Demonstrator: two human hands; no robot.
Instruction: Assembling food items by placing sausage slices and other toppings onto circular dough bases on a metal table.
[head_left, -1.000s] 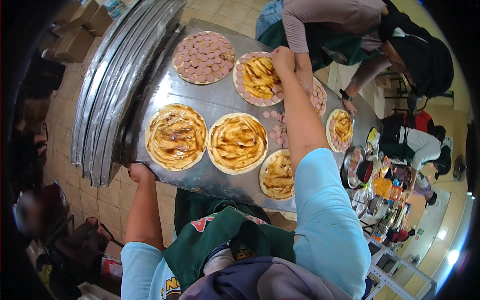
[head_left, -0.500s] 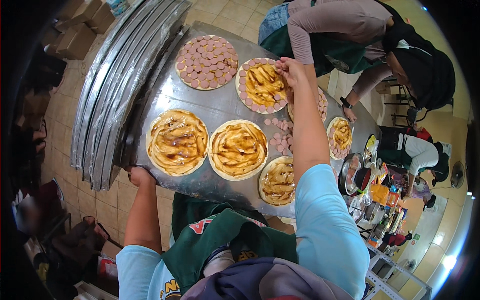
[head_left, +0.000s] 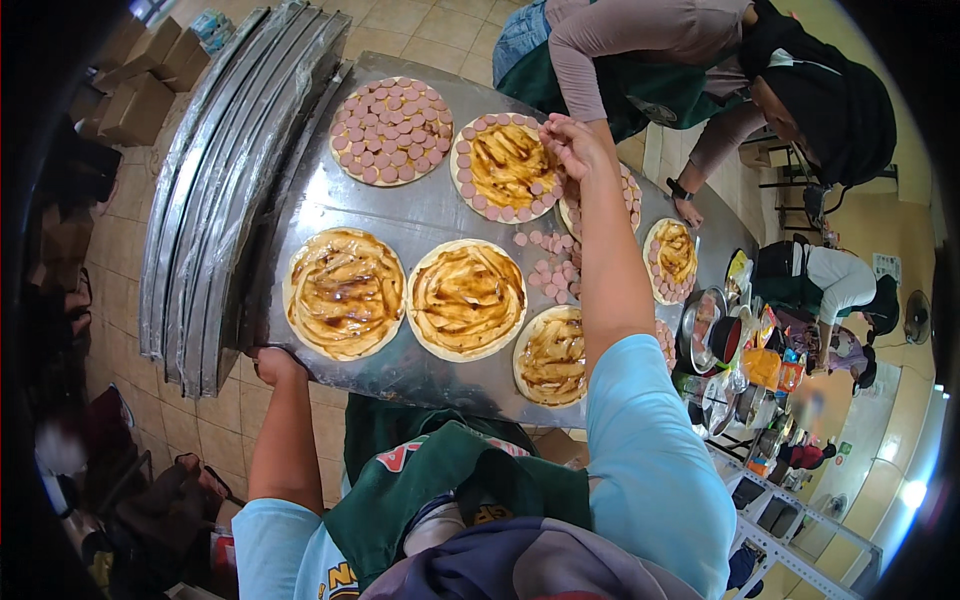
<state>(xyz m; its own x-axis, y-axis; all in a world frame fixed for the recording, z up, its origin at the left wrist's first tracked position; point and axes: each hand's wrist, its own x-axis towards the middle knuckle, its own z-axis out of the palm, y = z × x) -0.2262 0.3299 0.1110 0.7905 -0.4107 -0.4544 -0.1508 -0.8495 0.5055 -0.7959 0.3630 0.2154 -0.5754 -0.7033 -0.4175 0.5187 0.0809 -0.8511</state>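
My right hand (head_left: 578,145) is reached out over the right edge of a round dough base (head_left: 508,165) spread with yellow and brown sauce. Pink sausage slices ring that base. The fingers are bent together; what they hold, if anything, is too small to make out. At the near left corner of the metal table (head_left: 400,215), my left hand (head_left: 277,365) grips the edge. Loose sausage slices (head_left: 552,275) lie below my right wrist. Sauced bases without slices include one on the left (head_left: 345,293), one in the middle (head_left: 467,298) and one partly behind my right arm (head_left: 552,357).
A base covered in slices (head_left: 391,131) lies at the far left. Metal trays wrapped in plastic (head_left: 225,200) stand along the left side. Across the table a co-worker in a green apron leans in, one hand (head_left: 688,212) near a partly topped base (head_left: 672,260). Bowls (head_left: 708,320) crowd the right end.
The view has shifted slightly, so the table sits a little further left. My right hand has stayed by the same base, its fingers slightly changed. My left hand keeps its place at the edge.
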